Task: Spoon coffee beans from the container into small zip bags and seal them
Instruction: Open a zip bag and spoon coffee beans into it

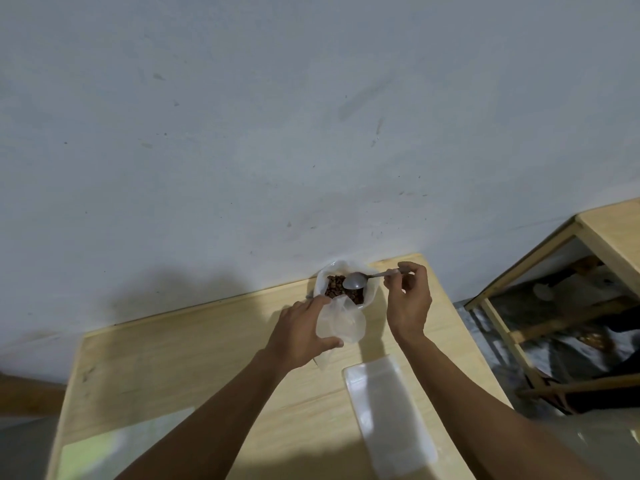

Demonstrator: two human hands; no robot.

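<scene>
A white container [370, 293] of brown coffee beans [335, 286] stands at the far edge of the wooden table [194, 362], against the wall. My right hand [410, 299] pinches the handle of a translucent spoon [355, 280], whose bowl hovers over the beans. My left hand [304, 332] grips a small clear zip bag [341, 323], held with its mouth up just in front of the container. The bag looks empty.
A stack of flat white zip bags [389, 415] lies on the table near my right forearm. A sheet of pale plastic [114, 445] sits at the near left. To the right stands a second wooden table [609, 233] with clutter beneath it.
</scene>
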